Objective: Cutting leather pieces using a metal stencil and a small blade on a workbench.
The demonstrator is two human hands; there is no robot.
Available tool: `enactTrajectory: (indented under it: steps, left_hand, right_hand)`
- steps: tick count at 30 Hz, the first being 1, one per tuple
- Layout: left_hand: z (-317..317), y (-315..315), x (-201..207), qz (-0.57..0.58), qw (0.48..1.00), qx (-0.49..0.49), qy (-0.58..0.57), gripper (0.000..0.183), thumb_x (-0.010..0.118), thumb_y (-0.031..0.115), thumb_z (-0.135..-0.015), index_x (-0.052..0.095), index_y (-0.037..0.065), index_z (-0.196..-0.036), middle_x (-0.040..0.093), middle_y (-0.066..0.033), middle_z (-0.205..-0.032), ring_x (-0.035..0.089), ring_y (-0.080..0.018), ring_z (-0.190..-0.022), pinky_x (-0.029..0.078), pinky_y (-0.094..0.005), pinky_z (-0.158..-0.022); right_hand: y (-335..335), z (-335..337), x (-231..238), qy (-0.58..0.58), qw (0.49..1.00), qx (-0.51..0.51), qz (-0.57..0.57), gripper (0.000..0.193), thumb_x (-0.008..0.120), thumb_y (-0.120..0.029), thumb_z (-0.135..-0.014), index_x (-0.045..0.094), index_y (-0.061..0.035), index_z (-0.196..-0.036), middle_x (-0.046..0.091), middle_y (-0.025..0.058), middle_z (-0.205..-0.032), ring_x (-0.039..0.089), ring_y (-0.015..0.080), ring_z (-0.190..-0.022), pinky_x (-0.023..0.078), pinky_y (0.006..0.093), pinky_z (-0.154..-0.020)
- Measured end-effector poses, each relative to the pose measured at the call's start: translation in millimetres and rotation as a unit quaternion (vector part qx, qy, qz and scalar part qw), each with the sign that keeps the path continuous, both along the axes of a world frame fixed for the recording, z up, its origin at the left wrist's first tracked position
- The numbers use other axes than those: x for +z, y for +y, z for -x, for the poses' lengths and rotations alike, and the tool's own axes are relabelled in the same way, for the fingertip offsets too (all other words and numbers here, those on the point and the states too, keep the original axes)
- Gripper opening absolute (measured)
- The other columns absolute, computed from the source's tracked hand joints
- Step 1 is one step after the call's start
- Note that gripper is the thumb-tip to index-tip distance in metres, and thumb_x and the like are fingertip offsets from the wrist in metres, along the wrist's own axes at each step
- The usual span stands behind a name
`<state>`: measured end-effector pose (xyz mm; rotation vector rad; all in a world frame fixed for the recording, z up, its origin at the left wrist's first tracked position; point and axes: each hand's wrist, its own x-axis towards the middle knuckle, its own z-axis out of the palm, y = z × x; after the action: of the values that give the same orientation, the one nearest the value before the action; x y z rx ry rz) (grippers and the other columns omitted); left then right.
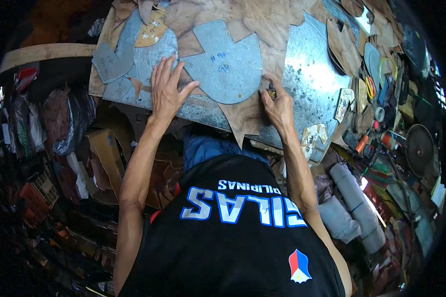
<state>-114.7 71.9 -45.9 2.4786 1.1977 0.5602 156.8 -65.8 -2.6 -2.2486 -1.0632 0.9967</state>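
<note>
A grey flat pattern piece [226, 69], rounded at its near end and notched at its far end, lies on brown leather [240, 116] on the worktable. My left hand [167, 91] rests with fingers spread at the left of the pattern, its thumb reaching toward the pattern's near-left edge. At the right edge of the pattern, my right hand [279, 103] is closed round a small dark tool [271, 91] with a yellowish part. Most of that tool is hidden by the fingers, and its kind cannot be made out. The leather's pointed corner hangs past the table's near edge.
The metal-topped worktable [307, 54] carries more leather and a tan pattern [151, 30]. A smaller grey pattern [112, 63] lies at the left. Orange-handled tools [362, 144] and a dark round disc [419, 150] crowd the right. A cardboard box [106, 158] stands below left.
</note>
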Motion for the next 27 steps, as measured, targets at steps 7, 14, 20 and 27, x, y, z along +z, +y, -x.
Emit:
enactTrajectory:
  steps: [7,14,20,27]
  left_hand:
    - [-4.0,-2.3,-2.1,-0.012,1.0,-0.018,0.021,0.062,0.079,0.039,-0.08,0.061,0.001,-0.125,0.052,-0.0191,-0.141,0.041,-0.0416,-0.136,0.029,-0.0572,-0.112]
    - [-3.0,-5.7,-4.6,-0.014,1.0,-0.013,0.024,0.062,0.079,0.04,-0.08,0.061,0.002,-0.125,0.05,-0.0179,-0.143,0.039,-0.0423,-0.137,0.027,-0.0573,-0.112]
    - [-2.8,-5.1,-2.9,-0.013,0.999,-0.021,0.03,0.062,0.078,0.04,-0.081,0.059,0.002,-0.127,0.049,-0.0188,-0.144,0.038,-0.0421,-0.138,0.025,-0.0572,-0.114]
    - [-0.7,-5.3,-2.3,-0.013,0.999,-0.006,0.041,0.062,0.076,0.04,-0.082,0.059,0.002,-0.128,0.048,-0.0186,-0.146,0.037,-0.0419,-0.139,0.025,-0.0565,-0.114]
  right_hand:
    - [-13.9,-3.6,3.1,-0.03,0.998,0.057,-0.025,0.048,0.059,-0.016,-0.088,0.059,-0.0144,-0.136,0.068,0.0269,-0.08,0.069,0.0443,-0.073,0.054,0.0481,-0.069]
    - [-20.9,2.6,4.5,-0.04,0.998,0.044,0.002,0.056,0.058,-0.013,-0.085,0.054,-0.0114,-0.141,0.067,0.0295,-0.082,0.067,0.0448,-0.073,0.054,0.0511,-0.071]
    - [-28.4,6.2,-1.8,-0.06,0.996,0.065,-0.023,0.056,0.057,-0.014,-0.085,0.054,-0.0126,-0.141,0.066,0.032,-0.086,0.067,0.0468,-0.078,0.054,0.052,-0.075]
    - [-15.8,0.8,12.4,-0.01,0.997,0.073,0.027,0.056,0.057,-0.016,-0.085,0.054,-0.0158,-0.142,0.065,0.0296,-0.08,0.067,0.0449,-0.075,0.052,0.0504,-0.072]
